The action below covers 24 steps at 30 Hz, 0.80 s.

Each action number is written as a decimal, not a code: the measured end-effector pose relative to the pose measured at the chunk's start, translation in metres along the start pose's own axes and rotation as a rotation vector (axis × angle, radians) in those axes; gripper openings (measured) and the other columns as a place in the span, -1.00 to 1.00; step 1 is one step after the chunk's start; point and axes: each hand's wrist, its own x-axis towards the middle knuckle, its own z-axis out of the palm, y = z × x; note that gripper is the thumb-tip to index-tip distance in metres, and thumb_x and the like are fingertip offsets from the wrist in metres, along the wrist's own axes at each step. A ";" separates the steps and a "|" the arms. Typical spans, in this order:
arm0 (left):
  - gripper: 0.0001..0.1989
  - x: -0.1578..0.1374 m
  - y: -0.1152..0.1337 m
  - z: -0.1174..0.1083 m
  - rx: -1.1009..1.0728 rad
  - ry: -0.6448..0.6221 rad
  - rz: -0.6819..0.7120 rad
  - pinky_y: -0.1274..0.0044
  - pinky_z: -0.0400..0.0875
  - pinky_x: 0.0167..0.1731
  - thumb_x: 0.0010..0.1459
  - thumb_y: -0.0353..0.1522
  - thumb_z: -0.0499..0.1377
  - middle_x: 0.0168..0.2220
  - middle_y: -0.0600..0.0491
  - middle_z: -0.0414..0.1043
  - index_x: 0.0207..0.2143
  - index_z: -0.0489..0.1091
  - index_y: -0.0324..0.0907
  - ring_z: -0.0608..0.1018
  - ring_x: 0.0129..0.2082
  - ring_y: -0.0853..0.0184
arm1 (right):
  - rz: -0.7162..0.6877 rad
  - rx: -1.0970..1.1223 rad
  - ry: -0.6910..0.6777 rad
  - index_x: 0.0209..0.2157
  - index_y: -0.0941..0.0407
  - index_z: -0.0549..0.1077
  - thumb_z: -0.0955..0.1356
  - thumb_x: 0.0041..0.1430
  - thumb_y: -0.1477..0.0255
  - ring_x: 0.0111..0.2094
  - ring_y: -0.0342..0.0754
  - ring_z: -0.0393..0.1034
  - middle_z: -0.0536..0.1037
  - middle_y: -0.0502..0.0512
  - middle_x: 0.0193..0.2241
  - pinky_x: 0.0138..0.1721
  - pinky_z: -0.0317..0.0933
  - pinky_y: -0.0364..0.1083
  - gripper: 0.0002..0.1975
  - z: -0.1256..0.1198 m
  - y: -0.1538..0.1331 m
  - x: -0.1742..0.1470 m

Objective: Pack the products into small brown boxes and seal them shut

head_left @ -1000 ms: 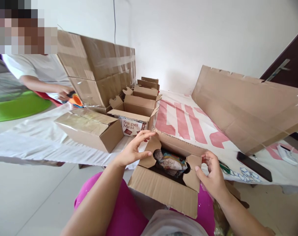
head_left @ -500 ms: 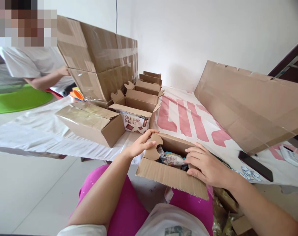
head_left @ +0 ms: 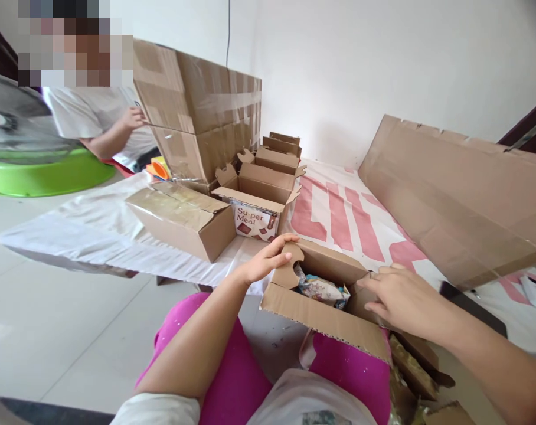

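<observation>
Left of the open box (head_left: 325, 330): taped box (head_left: 182, 215), top sealed with clear tape, on the table (head_left: 95, 236). Su-per Meal box (head_left: 254, 222) stands open, behind-left of the open box. Left hand (head_left: 268, 261) lies over the open box's left end flap (head_left: 287, 270), thumb and fingers apart. For good handling, I'd keep this end steady, work the right end gently, and press evenly so thin cardboard doesn't crease (mind the packet too).

Open box itself: plain brown, at the table's near edge, near flap hanging outward toward the wearer, rough corrugated edge. Left flap has a rounded notch. Inside it, a crumpled printed packet (head_left: 323, 290), white and blue.

Right hand (head_left: 398, 292) at the open box's right end, fingers bent over the wall; can't tell if they're pinching. Further right of the open box: dark phone (head_left: 480, 308), partly hidden.
</observation>
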 end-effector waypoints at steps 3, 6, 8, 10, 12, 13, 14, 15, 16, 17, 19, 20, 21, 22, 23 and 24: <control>-0.30 -0.002 -0.003 -0.006 0.001 -0.074 0.088 0.26 0.04 0.23 0.13 0.07 0.09 0.32 -0.05 -0.03 0.22 0.13 -0.07 0.10 0.29 0.01 | -0.080 0.003 -0.075 -0.21 0.09 0.50 0.44 0.04 0.37 -0.20 0.10 0.44 0.58 0.13 -0.31 -0.23 0.15 -0.02 -0.77 0.009 -0.012 0.022; 0.04 -0.002 -0.010 -0.014 -0.086 -0.233 0.121 0.19 0.01 0.24 -0.06 0.21 0.14 0.39 -0.10 -0.26 0.34 -0.11 -0.08 0.01 0.32 -0.10 | -0.122 0.024 -0.171 -0.23 0.14 0.50 0.41 0.08 0.25 -0.21 0.14 0.46 0.59 0.20 -0.30 -0.26 0.17 -0.03 -0.72 0.019 -0.016 0.043; 0.28 -0.002 -0.016 -0.020 -0.103 -0.328 0.143 0.17 -0.05 0.26 -0.26 0.24 0.24 0.40 -0.11 -0.43 0.36 -0.29 -0.06 -0.09 0.35 -0.14 | -0.124 0.047 -0.218 -0.23 0.14 0.50 0.38 0.11 0.20 -0.24 0.15 0.48 0.60 0.21 -0.31 -0.30 0.18 -0.04 -0.69 0.024 -0.013 0.051; 0.43 -0.002 -0.022 -0.025 -0.049 -0.385 0.158 0.15 -0.16 0.28 -0.40 0.19 0.33 0.40 -0.10 -0.56 0.36 -0.42 -0.04 -0.21 0.36 -0.14 | -0.122 0.051 -0.223 -0.21 0.14 0.50 0.37 0.11 0.18 -0.24 0.16 0.49 0.61 0.21 -0.31 -0.30 0.18 -0.04 -0.68 0.028 -0.008 0.056; 0.50 -0.003 -0.026 -0.029 0.048 -0.390 0.166 0.14 -0.27 0.29 -0.45 0.14 0.39 0.39 -0.10 -0.66 0.36 -0.49 -0.04 -0.29 0.37 -0.13 | -0.136 0.039 -0.213 -0.22 0.14 0.51 0.37 0.10 0.19 -0.21 0.17 0.49 0.61 0.22 -0.29 -0.27 0.20 -0.03 -0.68 0.030 -0.004 0.058; 0.51 -0.004 -0.026 -0.030 0.098 -0.383 0.167 0.14 -0.32 0.29 -0.45 0.12 0.40 0.39 -0.10 -0.69 0.35 -0.51 -0.04 -0.32 0.37 -0.13 | -0.147 0.033 -0.207 -0.23 0.14 0.51 0.38 0.10 0.21 -0.21 0.17 0.49 0.61 0.22 -0.29 -0.26 0.20 -0.03 -0.69 0.031 -0.003 0.057; 0.52 -0.006 -0.026 -0.030 0.144 -0.374 0.169 0.14 -0.34 0.29 -0.45 0.10 0.41 0.38 -0.10 -0.71 0.35 -0.53 -0.04 -0.34 0.36 -0.13 | -0.156 0.028 -0.198 -0.23 0.14 0.52 0.38 0.09 0.22 -0.21 0.17 0.49 0.61 0.22 -0.30 -0.24 0.21 -0.03 -0.70 0.032 -0.003 0.057; 0.52 -0.007 -0.024 -0.030 0.182 -0.365 0.174 0.13 -0.36 0.28 -0.44 0.09 0.42 0.38 -0.11 -0.72 0.35 -0.54 -0.05 -0.34 0.36 -0.12 | -0.163 0.026 -0.189 -0.24 0.15 0.52 0.39 0.09 0.24 -0.21 0.15 0.49 0.61 0.21 -0.30 -0.24 0.21 -0.04 -0.71 0.032 -0.003 0.056; 0.50 -0.009 -0.022 -0.030 0.214 -0.357 0.180 0.13 -0.36 0.28 -0.41 0.08 0.42 0.38 -0.12 -0.71 0.35 -0.55 -0.06 -0.35 0.37 -0.11 | -0.164 0.024 -0.177 -0.26 0.14 0.53 0.39 0.09 0.26 -0.22 0.14 0.49 0.61 0.21 -0.31 -0.24 0.22 -0.05 -0.74 0.033 -0.005 0.056; 0.48 -0.011 -0.019 -0.029 0.243 -0.347 0.187 0.12 -0.36 0.28 -0.37 0.07 0.41 0.39 -0.13 -0.68 0.35 -0.54 -0.07 -0.34 0.37 -0.10 | -0.158 0.020 -0.164 -0.29 0.14 0.54 0.38 0.09 0.29 -0.23 0.12 0.50 0.61 0.19 -0.32 -0.25 0.22 -0.06 -0.78 0.033 -0.007 0.056; 0.41 -0.014 -0.012 -0.024 0.296 -0.315 0.202 0.09 -0.35 0.27 -0.30 0.05 0.39 0.39 -0.15 -0.62 0.36 -0.51 -0.09 -0.33 0.37 -0.08 | -0.140 0.008 -0.138 -0.38 0.12 0.55 0.36 0.11 0.38 -0.28 0.07 0.51 0.61 0.16 -0.38 -0.29 0.23 -0.08 -0.86 0.034 -0.011 0.057; 0.38 -0.016 -0.009 -0.021 0.323 -0.291 0.211 0.08 -0.34 0.27 -0.27 0.04 0.38 0.39 -0.17 -0.61 0.36 -0.48 -0.10 -0.33 0.37 -0.08 | -0.131 0.002 -0.123 -0.42 0.11 0.55 0.34 0.12 0.43 -0.30 0.05 0.51 0.60 0.15 -0.40 -0.30 0.23 -0.10 -0.86 0.034 -0.013 0.058; 0.37 -0.017 -0.006 -0.017 0.349 -0.263 0.219 0.07 -0.34 0.27 -0.26 0.02 0.39 0.39 -0.18 -0.60 0.36 -0.45 -0.11 -0.33 0.37 -0.08 | -0.124 0.001 -0.104 -0.45 0.11 0.54 0.31 0.14 0.47 -0.32 0.02 0.51 0.60 0.13 -0.41 -0.32 0.23 -0.10 -0.82 0.035 -0.014 0.059; 0.37 -0.018 -0.004 -0.013 0.373 -0.237 0.225 0.06 -0.32 0.27 -0.27 0.01 0.40 0.39 -0.20 -0.61 0.36 -0.43 -0.12 -0.33 0.37 -0.09 | -0.110 0.010 -0.076 -0.47 0.10 0.54 0.28 0.16 0.51 -0.35 0.00 0.51 0.59 0.12 -0.41 -0.33 0.24 -0.11 -0.78 0.035 -0.015 0.061; 0.38 -0.019 -0.002 -0.011 0.394 -0.215 0.230 0.06 -0.30 0.27 -0.29 -0.01 0.41 0.39 -0.22 -0.63 0.37 -0.43 -0.13 -0.34 0.37 -0.10 | -0.089 0.029 -0.037 -0.45 0.10 0.53 0.25 0.19 0.52 -0.36 -0.02 0.50 0.59 0.10 -0.40 -0.34 0.25 -0.12 -0.75 0.036 -0.016 0.063; 0.38 -0.019 -0.001 -0.009 0.412 -0.196 0.232 0.06 -0.27 0.27 -0.30 -0.03 0.42 0.38 -0.23 -0.64 0.37 -0.43 -0.14 -0.34 0.37 -0.10 | -0.064 0.057 0.019 -0.42 0.09 0.53 0.22 0.22 0.52 -0.35 -0.04 0.50 0.59 0.08 -0.37 -0.34 0.26 -0.12 -0.73 0.037 -0.015 0.065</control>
